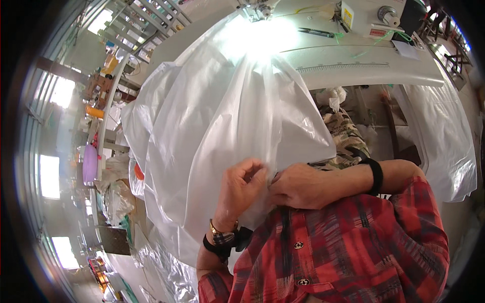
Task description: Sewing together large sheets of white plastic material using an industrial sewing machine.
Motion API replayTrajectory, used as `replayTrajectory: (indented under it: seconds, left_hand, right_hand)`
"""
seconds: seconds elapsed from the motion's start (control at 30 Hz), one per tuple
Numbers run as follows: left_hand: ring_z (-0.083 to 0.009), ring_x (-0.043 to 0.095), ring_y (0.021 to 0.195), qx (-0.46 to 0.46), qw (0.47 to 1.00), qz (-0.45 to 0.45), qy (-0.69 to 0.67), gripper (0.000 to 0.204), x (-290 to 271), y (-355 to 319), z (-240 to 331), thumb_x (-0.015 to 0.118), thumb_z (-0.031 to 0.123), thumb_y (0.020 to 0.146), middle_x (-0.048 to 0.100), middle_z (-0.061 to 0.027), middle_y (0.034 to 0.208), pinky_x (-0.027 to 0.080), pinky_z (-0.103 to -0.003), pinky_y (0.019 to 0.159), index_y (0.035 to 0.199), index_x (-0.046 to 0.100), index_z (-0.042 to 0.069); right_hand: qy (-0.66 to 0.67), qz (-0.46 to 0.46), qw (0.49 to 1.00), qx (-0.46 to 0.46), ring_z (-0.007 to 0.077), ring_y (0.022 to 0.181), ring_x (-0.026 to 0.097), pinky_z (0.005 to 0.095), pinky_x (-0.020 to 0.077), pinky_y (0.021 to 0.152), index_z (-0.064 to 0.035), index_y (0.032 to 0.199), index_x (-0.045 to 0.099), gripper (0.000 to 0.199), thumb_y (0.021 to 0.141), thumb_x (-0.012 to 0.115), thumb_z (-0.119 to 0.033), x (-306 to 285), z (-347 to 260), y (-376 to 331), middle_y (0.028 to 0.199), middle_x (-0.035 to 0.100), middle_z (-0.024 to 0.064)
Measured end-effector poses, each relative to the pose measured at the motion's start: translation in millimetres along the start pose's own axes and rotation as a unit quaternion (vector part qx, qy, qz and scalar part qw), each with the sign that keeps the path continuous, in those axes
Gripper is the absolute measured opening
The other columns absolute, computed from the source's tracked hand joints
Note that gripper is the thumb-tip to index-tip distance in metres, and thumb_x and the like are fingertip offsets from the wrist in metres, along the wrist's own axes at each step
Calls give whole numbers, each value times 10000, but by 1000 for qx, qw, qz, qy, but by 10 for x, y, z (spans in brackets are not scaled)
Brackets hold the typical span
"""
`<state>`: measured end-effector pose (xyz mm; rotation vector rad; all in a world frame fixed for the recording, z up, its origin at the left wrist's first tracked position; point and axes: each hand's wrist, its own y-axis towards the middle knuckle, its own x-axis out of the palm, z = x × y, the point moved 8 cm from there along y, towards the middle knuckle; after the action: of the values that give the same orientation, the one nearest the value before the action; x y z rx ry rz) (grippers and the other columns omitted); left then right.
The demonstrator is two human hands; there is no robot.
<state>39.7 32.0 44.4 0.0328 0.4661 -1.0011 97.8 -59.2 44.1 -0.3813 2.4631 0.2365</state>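
A large sheet of shiny white plastic-like fabric spills from the sewing machine over the table's front edge into my lap. It is gathered into folds that run from the brightly lit needle area down to my hands. My left hand pinches the fabric close to my chest, its fingers curled in. Right beside it, my right hand is closed on the same gathered strip, with its fingertips partly hidden. The glare of the lamp hides the needle and presser foot.
On the white sewing table, black thread snips lie near a green thread. The machine's body with a dial stands at the far right. More white sheeting hangs over the right side. A metal rack rises at the far left.
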Motion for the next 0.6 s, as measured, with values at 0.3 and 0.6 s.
replayTrajectory:
  seconds: [0.3,0.6]
  left_hand:
    - [-38,551,708,-30,979,1,-204,112,77,-48,-155,650,67,884,618,23,778,445,-206,628,959,616,-8]
    - [-21,521,730,13,950,54,-306,44,-117,-131,-29,574,29,912,601,45,822,412,-187,641,956,574,27]
  right_hand:
    - [110,-3,993,-45,328,739,608,387,470,685,-12,796,668,220,874,598,-206,-124,126,-232,756,628,151]
    - [118,-31,981,-153,279,953,603,364,471,863,-40,900,689,145,888,651,-179,-126,-223,-239,985,648,101]
